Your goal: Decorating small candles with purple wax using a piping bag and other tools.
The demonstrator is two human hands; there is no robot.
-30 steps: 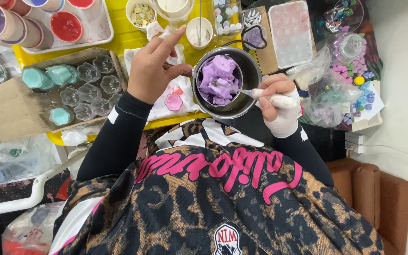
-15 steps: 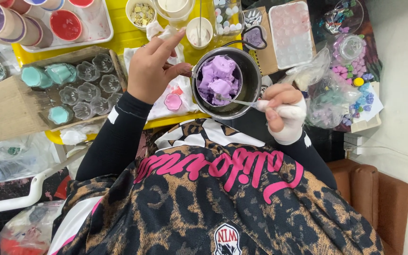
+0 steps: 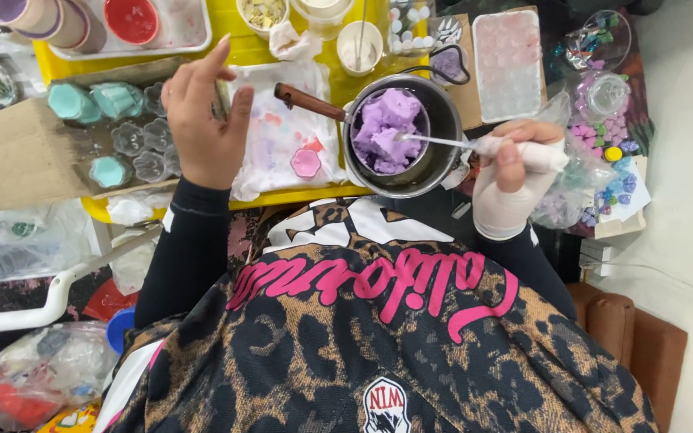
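Observation:
A metal pot (image 3: 441, 164) with a wooden handle (image 3: 306, 101) stands on the yellow table (image 3: 250, 50) and holds pale purple chunks (image 3: 387, 128). My right hand (image 3: 515, 172), wrapped in white, grips a thin metal tool (image 3: 443, 142) by its white handle, with the tip among the chunks. My left hand (image 3: 202, 120) is bare, fingers spread, and hovers left of the pot over a stained white cloth (image 3: 274, 136) and a clear mould tray (image 3: 126, 136). It holds nothing. A pink flower-shaped piece (image 3: 306, 163) lies on the cloth.
The mould tray holds teal pieces (image 3: 114, 100) and sits on cardboard (image 3: 10, 152). Cups of red (image 3: 130, 18) and purple stand at the far left. A pink cube mould (image 3: 511, 64), a heart mould (image 3: 447, 62) and bags of coloured pieces (image 3: 603, 128) lie to the right.
My left hand has slid left off the pot's wooden handle, which now shows. My right hand has moved right and pushed the tool tip into the purple chunks.

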